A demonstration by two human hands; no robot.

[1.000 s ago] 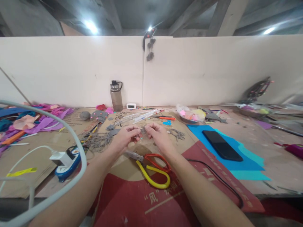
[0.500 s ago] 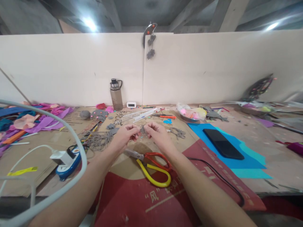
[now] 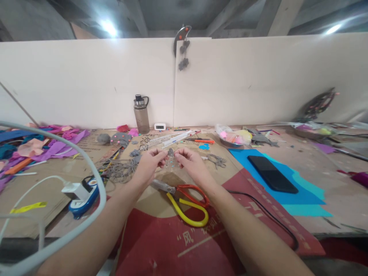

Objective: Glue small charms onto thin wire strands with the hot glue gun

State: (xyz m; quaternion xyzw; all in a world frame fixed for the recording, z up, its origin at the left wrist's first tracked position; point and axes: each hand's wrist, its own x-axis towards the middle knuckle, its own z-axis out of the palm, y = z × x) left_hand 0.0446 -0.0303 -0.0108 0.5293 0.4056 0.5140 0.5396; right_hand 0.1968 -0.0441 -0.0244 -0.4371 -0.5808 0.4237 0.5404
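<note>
Your left hand [image 3: 153, 161] pinches a small grey piece [image 3: 170, 152], twelve o'clock from the scissors [image 3: 173, 189]. Your right hand [image 3: 190, 163] curls beside it at three o'clock; whether it grips, you cannot tell.

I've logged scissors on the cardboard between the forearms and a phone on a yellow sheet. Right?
Not quite: the head view shows the phone on a blue sheet, not a yellow one. The scissors do lie on the cardboard between the forearms.
</note>
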